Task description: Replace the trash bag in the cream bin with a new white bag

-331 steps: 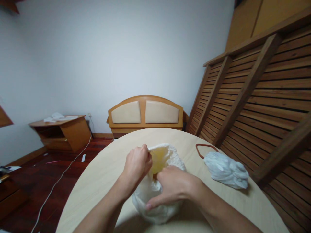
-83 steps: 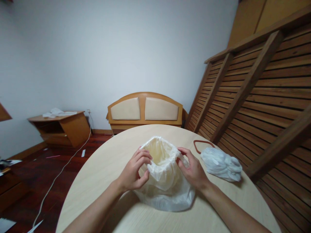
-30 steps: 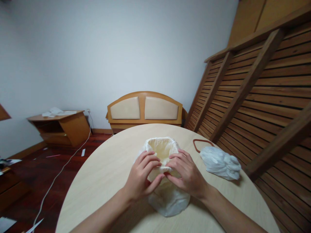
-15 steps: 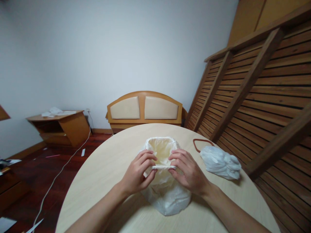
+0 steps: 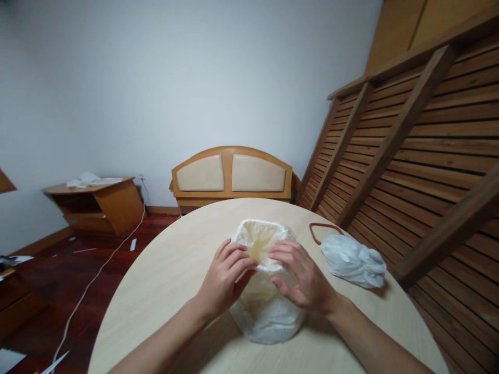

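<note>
A white plastic bag (image 5: 265, 311) stands open on the round pale wooden table (image 5: 171, 275), its rim rolled down. My left hand (image 5: 226, 278) pinches the near left part of the rolled rim, fingers curled over it. On the near right part of the rim, my right hand (image 5: 300, 275) grips the plastic the same way. The two hands almost touch above the bag's mouth. What lies inside the bag is not visible.
A second crumpled white plastic bag (image 5: 353, 259) lies to the right, with a red-brown rubber band (image 5: 322, 228) beside it. A slatted wooden frame (image 5: 409, 145) leans at the right. A headboard (image 5: 232, 176) stands behind the table; a low cabinet (image 5: 97, 205) and a cable (image 5: 89, 285) are at left.
Over the last second my hands kept rolling the bag's rim downward and moved slightly closer together; the bag sits lower and rounder. Earlier the rim stood tall and wide open.
</note>
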Demonstrator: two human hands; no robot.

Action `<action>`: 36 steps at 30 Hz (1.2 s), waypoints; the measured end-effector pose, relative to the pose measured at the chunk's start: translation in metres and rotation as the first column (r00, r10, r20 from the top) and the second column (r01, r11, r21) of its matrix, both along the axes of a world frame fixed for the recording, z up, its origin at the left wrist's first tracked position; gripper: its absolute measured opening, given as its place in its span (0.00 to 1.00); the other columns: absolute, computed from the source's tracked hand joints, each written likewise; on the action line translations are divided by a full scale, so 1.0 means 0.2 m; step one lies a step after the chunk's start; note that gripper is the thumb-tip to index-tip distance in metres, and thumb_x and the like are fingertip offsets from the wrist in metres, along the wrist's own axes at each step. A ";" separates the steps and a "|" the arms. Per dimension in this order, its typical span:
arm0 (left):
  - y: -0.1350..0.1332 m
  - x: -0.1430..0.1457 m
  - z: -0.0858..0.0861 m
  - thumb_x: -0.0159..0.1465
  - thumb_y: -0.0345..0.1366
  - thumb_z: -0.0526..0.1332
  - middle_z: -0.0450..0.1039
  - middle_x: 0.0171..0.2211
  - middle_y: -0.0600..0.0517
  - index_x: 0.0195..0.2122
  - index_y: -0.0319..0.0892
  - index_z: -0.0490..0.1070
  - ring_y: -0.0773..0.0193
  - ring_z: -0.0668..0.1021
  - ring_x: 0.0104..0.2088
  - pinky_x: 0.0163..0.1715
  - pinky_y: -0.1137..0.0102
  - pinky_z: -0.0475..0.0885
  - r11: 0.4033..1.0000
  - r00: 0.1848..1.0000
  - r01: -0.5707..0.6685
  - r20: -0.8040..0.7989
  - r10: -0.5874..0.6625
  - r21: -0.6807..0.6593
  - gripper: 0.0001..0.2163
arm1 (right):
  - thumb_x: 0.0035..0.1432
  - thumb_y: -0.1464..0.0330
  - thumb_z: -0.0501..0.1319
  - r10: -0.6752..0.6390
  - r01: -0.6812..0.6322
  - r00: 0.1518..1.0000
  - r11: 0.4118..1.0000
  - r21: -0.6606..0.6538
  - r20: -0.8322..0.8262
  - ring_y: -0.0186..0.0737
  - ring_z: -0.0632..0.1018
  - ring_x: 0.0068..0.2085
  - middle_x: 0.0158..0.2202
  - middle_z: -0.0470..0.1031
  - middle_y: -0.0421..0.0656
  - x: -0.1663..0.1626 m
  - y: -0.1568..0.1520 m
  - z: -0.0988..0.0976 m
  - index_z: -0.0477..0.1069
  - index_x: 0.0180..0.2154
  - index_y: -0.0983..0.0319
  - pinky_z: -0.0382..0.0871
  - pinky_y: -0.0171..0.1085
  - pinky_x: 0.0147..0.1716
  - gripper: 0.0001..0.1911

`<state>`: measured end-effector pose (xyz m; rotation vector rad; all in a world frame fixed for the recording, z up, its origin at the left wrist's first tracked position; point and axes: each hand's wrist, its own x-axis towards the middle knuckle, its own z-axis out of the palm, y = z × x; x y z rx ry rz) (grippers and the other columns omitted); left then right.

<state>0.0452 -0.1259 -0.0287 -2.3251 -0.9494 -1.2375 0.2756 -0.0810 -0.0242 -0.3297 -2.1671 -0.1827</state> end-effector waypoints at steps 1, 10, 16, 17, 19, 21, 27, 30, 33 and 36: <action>0.01 -0.01 -0.01 0.67 0.28 0.61 0.79 0.38 0.51 0.44 0.45 0.71 0.59 0.77 0.48 0.61 0.55 0.63 1.000 1.000 -0.013 0.011 0.013 -0.013 0.07 | 0.64 0.67 0.61 -0.013 0.013 1.000 1.000 -0.008 -0.014 0.50 0.74 0.56 0.51 0.76 0.51 0.01 0.01 0.00 0.67 0.54 0.63 0.70 0.51 0.57 0.18; 0.05 -0.05 -0.02 0.66 0.27 0.59 0.75 0.40 0.47 0.44 0.44 0.68 0.55 0.75 0.49 0.49 0.60 0.73 0.992 0.987 0.040 0.161 -0.020 -0.120 0.08 | 0.62 0.73 0.63 -0.029 0.023 0.996 0.997 -0.076 -0.079 0.48 0.73 0.58 0.55 0.73 0.50 -0.01 0.06 -0.09 0.64 0.55 0.58 0.72 0.51 0.57 0.21; 0.03 -0.07 -0.01 0.64 0.29 0.59 0.74 0.44 0.46 0.48 0.44 0.68 0.52 0.74 0.53 0.60 0.50 0.66 0.993 0.986 0.019 0.164 0.000 -0.116 0.12 | 0.61 0.70 0.65 -0.076 0.072 0.995 0.995 -0.066 -0.062 0.48 0.75 0.52 0.51 0.72 0.50 0.00 0.05 -0.10 0.69 0.44 0.58 0.75 0.47 0.50 0.10; 0.02 -0.07 -0.01 0.63 0.29 0.60 0.74 0.46 0.46 0.51 0.44 0.68 0.52 0.73 0.54 0.63 0.48 0.62 0.995 0.990 0.008 0.144 0.007 -0.100 0.15 | 0.61 0.69 0.65 -0.082 0.079 0.996 0.995 -0.060 -0.035 0.48 0.75 0.52 0.51 0.72 0.50 0.01 0.04 -0.09 0.70 0.42 0.58 0.75 0.47 0.51 0.08; 0.02 -0.06 -0.02 0.64 0.31 0.61 0.74 0.50 0.45 0.57 0.44 0.66 0.51 0.72 0.57 0.65 0.46 0.57 0.997 0.996 -0.016 0.086 0.022 -0.073 0.20 | 0.62 0.68 0.65 -0.076 0.077 0.997 0.996 -0.034 0.016 0.48 0.74 0.54 0.52 0.71 0.50 0.01 0.03 -0.08 0.72 0.42 0.59 0.74 0.47 0.52 0.06; 0.01 -0.04 -0.03 0.65 0.31 0.61 0.74 0.50 0.45 0.59 0.45 0.64 0.52 0.71 0.57 0.65 0.47 0.57 0.998 0.999 -0.029 0.035 0.031 -0.056 0.21 | 0.62 0.68 0.64 -0.055 0.055 0.997 0.998 -0.002 0.052 0.49 0.72 0.56 0.55 0.70 0.50 0.00 0.02 -0.07 0.74 0.41 0.59 0.72 0.48 0.54 0.05; 0.01 0.01 -0.06 0.67 0.31 0.60 0.75 0.41 0.49 0.52 0.46 0.69 0.55 0.74 0.52 0.64 0.48 0.58 0.997 0.995 -0.052 0.087 0.058 -0.059 0.13 | 0.61 0.70 0.63 -0.012 0.008 0.998 0.999 0.050 0.069 0.49 0.69 0.60 0.60 0.70 0.46 -0.01 0.00 -0.07 0.75 0.35 0.57 0.70 0.49 0.56 0.03; 0.00 0.00 -0.06 0.66 0.32 0.61 0.75 0.41 0.48 0.50 0.46 0.69 0.54 0.74 0.52 0.65 0.46 0.57 0.995 0.992 -0.019 0.125 0.031 -0.096 0.11 | 0.62 0.69 0.61 -0.014 0.014 1.000 0.997 0.075 -0.001 0.48 0.71 0.59 0.57 0.74 0.48 -0.02 0.00 -0.07 0.72 0.42 0.58 0.72 0.49 0.54 0.05; -0.02 0.00 -0.05 0.64 0.35 0.64 0.75 0.42 0.48 0.49 0.45 0.69 0.52 0.73 0.53 0.66 0.45 0.54 0.992 0.990 0.012 0.140 0.005 -0.122 0.12 | 0.65 0.69 0.59 -0.084 0.089 0.995 0.992 0.087 -0.056 0.50 0.69 0.63 0.58 0.73 0.52 -0.03 0.01 -0.07 0.66 0.56 0.62 0.71 0.52 0.56 0.18; -0.02 0.01 -0.05 0.64 0.34 0.64 0.75 0.40 0.49 0.45 0.45 0.68 0.54 0.74 0.52 0.66 0.47 0.54 0.992 0.985 0.010 0.173 0.013 -0.128 0.09 | 0.66 0.70 0.58 -0.139 0.139 0.990 0.986 0.092 -0.007 0.50 0.67 0.64 0.59 0.72 0.52 -0.04 0.01 -0.07 0.64 0.61 0.62 0.69 0.53 0.58 0.22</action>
